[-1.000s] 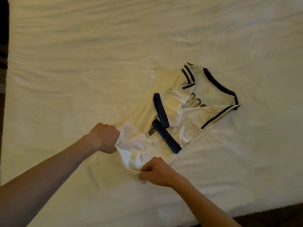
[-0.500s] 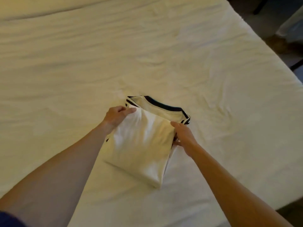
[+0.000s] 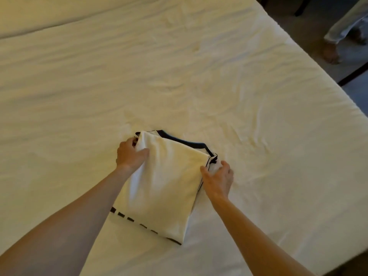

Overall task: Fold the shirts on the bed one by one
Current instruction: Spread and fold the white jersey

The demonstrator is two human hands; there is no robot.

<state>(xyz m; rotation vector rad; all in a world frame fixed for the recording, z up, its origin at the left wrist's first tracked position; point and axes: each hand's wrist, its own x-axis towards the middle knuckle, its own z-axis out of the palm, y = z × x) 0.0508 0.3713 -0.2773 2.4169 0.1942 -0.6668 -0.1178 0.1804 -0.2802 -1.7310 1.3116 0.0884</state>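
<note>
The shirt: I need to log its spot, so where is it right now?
In the head view, the shirt lies folded on the bed, low and centre, held between the left hand and right hand.

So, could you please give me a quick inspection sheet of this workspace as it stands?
Surface: bed, wrinkled pale sheet.
Job's things: one white shirt with dark trim, folded into a rectangle, lying flat.
Clutter: nothing seen.
Hands: left hand grips the shirt's far left corner; right hand grips its right edge near the collar.
Cables: nothing seen.
Surroundings: another person's bare foot on the floor beyond the bed.
</note>
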